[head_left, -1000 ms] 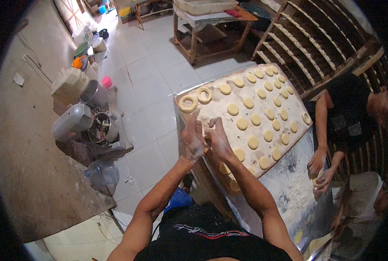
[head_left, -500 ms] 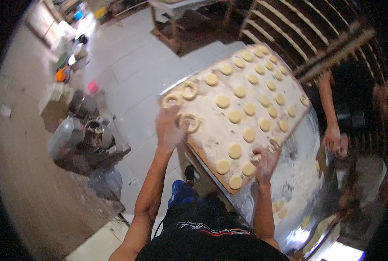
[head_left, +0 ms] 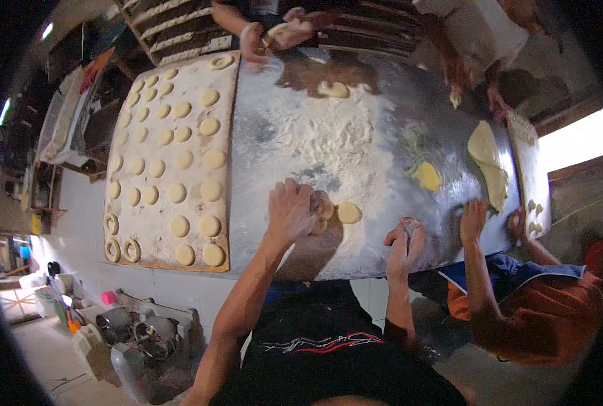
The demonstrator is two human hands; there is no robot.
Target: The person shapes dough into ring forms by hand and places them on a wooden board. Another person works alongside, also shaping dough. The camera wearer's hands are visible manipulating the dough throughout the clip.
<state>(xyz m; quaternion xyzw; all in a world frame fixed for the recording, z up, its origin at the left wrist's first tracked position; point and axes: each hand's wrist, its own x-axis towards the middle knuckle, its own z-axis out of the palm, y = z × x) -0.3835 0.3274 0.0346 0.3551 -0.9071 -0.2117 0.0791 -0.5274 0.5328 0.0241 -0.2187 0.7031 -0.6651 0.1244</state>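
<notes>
On the floured steel table (head_left: 257,108), my left hand (head_left: 292,213) has its fingers curled against a small cluster of pale dough pieces (head_left: 322,215). One flat dough round (head_left: 349,212) lies just right of them. My right hand (head_left: 406,245) hovers near the table's front edge, its floury fingers drawn together; whether anything is between them is hidden. To the left rests a floured wooden board (head_left: 231,203) bearing several dough discs (head_left: 211,190). Dough rings (head_left: 113,250) lie at its near left corner, and another ring (head_left: 221,61) at its far right corner.
Loose flour (head_left: 332,135) is heaped mid-table. A yellow lump (head_left: 429,176) and a folded dough sheet (head_left: 487,162) lie to the right. A co-worker's hand (head_left: 475,220) is beside that sheet; other workers' hands (head_left: 274,40) are across the table. Pots (head_left: 156,335) stand on the left floor.
My view has swung right, so the board now sits at the left. Both hands have left the board; the left is at the dough pieces on the table, the right above the front edge.
</notes>
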